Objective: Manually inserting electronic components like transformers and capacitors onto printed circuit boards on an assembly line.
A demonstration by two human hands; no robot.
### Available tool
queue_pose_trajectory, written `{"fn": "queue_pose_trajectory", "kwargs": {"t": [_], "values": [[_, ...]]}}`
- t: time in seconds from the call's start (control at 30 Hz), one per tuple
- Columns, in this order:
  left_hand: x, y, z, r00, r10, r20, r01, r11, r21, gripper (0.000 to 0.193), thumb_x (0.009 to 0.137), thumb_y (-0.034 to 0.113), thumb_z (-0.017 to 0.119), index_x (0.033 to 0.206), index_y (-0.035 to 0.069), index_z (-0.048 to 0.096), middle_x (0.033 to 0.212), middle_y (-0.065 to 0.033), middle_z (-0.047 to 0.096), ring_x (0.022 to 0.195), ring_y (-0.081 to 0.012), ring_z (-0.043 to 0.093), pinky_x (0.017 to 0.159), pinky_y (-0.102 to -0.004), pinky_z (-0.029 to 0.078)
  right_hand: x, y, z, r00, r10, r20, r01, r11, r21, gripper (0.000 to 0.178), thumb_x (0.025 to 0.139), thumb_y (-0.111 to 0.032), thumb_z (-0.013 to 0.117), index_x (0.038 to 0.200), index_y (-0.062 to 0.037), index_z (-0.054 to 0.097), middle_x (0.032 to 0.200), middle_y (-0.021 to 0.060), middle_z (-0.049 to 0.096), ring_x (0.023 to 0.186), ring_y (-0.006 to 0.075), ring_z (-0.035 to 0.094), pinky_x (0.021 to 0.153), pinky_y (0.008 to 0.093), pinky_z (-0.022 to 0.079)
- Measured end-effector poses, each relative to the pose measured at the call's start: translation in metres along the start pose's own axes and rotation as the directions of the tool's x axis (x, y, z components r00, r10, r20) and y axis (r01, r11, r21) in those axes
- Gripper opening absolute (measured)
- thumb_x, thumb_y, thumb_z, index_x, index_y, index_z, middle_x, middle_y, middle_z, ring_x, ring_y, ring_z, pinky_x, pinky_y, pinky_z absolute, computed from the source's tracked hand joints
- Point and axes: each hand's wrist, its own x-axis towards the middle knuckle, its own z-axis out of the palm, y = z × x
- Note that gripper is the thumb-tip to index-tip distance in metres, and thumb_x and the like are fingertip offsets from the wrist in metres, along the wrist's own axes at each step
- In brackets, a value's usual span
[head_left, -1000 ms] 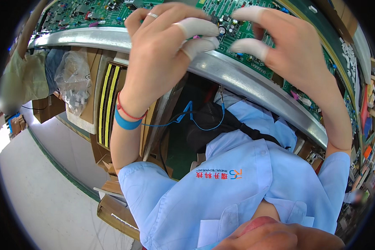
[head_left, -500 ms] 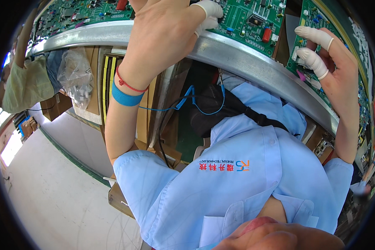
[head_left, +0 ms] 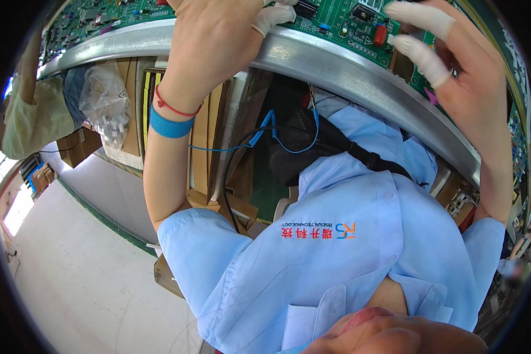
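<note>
My left hand (head_left: 215,50), with a blue wrist strap (head_left: 171,123) and a red cord at its wrist, reaches to the left side of a green circuit board (head_left: 327,17). Its white-cotted fingertips are pressed together beside a black component (head_left: 305,9); whatever they pinch is hidden. Over the board's right part hovers my right hand (head_left: 463,76), two white-cotted fingers apart with nothing visible between them. Their tips are near a red component (head_left: 380,35) and a black part with a metal face (head_left: 363,13). The upper frame edge cuts off both hands' far sides.
A metal rail (head_left: 330,53) runs along the near side of the boards. More populated boards (head_left: 94,23) lie to the left. A coiled blue cord (head_left: 256,138) runs from my strap to a clip below the rail. Cardboard (head_left: 203,165) and a plastic bag (head_left: 105,100) are underneath.
My right hand has moved left, from over the board at the right to the middle board near the red component. My left hand has shifted slightly left and up.
</note>
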Motion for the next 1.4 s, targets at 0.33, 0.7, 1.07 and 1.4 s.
{"fn": "queue_pose_trajectory", "kwargs": {"t": [0.33, 0.7, 1.07, 1.4], "values": [[0.012, 0.035, -0.016, 0.883, -0.291, 0.367, -0.061, 0.705, 0.706, 0.015, 0.069, 0.019, 0.073, 0.079, 0.011, 0.066, 0.113, -0.0079, 0.056, 0.119, -0.0292, 0.045, 0.098, -0.0444, 0.025, 0.054, -0.012, 0.048, 0.957, -0.283, 0.063, 0.280, 0.847, -0.452, 0.013, 0.076, -0.017, 0.065, 0.080, -0.0041, 0.062, 0.076, 0.0082, 0.059, 0.064, 0.0234, 0.061, 0.052, 0.0341, 0.047], [-0.013, 0.007, -0.009, 0.987, -0.157, -0.040, 0.156, 0.987, -0.029, 0.014, 0.069, 0.015, 0.073, 0.080, 0.009, 0.066, 0.110, -0.0085, 0.057, 0.116, -0.0295, 0.046, 0.097, -0.0441, 0.026, 0.066, -0.035, 0.032, 0.995, -0.071, 0.069, 0.095, 0.894, -0.438, 0.015, 0.071, -0.011, 0.066, 0.077, -0.0001, 0.059, 0.069, 0.0153, 0.059, 0.064, 0.0307, 0.061, 0.058, 0.0374, 0.047], [-0.004, 0.013, -0.009, 0.976, -0.142, 0.166, 0.083, 0.944, 0.320, 0.014, 0.069, 0.015, 0.074, 0.079, 0.010, 0.066, 0.109, -0.0068, 0.058, 0.114, -0.0272, 0.047, 0.097, -0.0431, 0.025, 0.062, -0.037, 0.013, 0.960, 0.278, -0.037, -0.280, 0.943, -0.182, 0.018, 0.071, -0.001, 0.067, 0.088, 0.0003, 0.060, 0.067, 0.0049, 0.055, 0.052, 0.0088, 0.045, 0.048, 0.0247, 0.035], [-0.001, -0.006, 0.001, 0.976, 0.210, -0.053, -0.201, 0.970, 0.138, 0.023, 0.070, 0.016, 0.072, 0.092, 0.013, 0.068, 0.110, -0.0060, 0.058, 0.112, -0.0256, 0.051, 0.093, -0.0409, 0.030, 0.060, -0.024, 0.002, 0.983, 0.159, 0.087, -0.176, 0.956, 0.235, 0.015, 0.079, 0.001, 0.064, 0.093, 0.0030, 0.061, 0.074, 0.0011, 0.055, 0.058, 0.0056, 0.046, 0.053, 0.0215, 0.038]]}}
